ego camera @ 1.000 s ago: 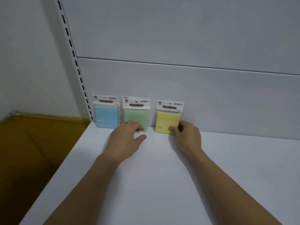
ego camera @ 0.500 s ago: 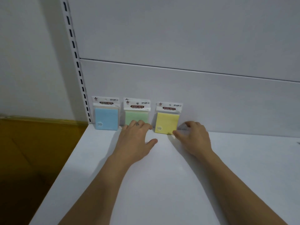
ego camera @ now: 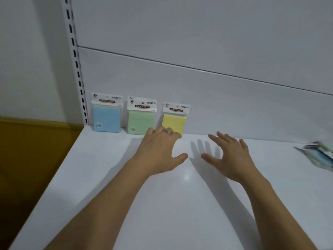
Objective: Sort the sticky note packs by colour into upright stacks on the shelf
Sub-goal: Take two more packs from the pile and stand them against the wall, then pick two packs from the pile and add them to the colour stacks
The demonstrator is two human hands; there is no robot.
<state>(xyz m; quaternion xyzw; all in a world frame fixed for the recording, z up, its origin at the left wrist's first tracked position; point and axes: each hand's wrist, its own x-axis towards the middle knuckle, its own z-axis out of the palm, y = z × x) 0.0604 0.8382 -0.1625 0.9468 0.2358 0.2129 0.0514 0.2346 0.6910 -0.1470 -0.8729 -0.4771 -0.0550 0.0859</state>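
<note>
At right edge of shelf (ego camera: 180,204): loose packs (ego camera: 320,156) | left hand (ego camera: 158,152), right hand (ego camera: 232,156) both relaxed, empty

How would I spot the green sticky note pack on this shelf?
Find the slotted white upright at the shelf's back left corner. Three packs stand against the back panel to its right. The green pack is the middle one, between the blue pack and the yellow pack.

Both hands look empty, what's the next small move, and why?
Probably reach the right hand to the loose pile at the right edge of the shelf and take one: blue pack, green pack and yellow pack already stand upright, and that hand is empty.
</note>
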